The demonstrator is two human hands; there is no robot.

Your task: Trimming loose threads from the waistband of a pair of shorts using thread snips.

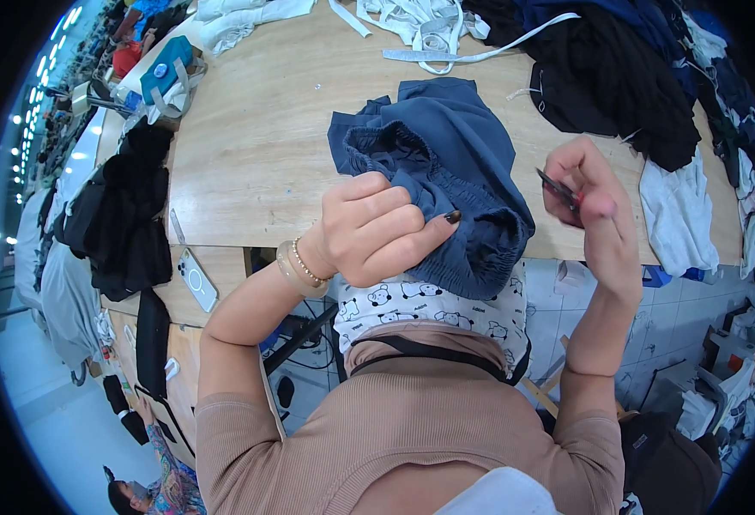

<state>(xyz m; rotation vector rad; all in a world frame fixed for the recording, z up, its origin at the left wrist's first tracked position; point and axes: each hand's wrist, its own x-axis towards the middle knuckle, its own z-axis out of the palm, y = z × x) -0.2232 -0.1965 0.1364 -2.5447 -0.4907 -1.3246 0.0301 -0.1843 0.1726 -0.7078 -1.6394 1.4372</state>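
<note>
A dark blue garment (472, 137) with a gathered elastic waistband lies on the wooden table's near edge, part of it hanging toward my lap. My left hand (377, 227) is closed on the garment at the waistband, thumb stretched along the cloth; the folded fingers hide the exact grip. To the right of the garment and apart from it, my right hand (596, 210) is raised, its fingers curled round small thread snips (558, 187) with dark blades and a bit of red. The blades point up and left, toward the garment.
Black clothes (609, 81) and a white cloth (676, 210) lie on the right of the table (249, 129). White straps (429, 34) are heaped at the far side. Leftward are black garments (133, 215), a phone (197, 281) and a teal box (167, 75). Another person (167, 472) is at lower left.
</note>
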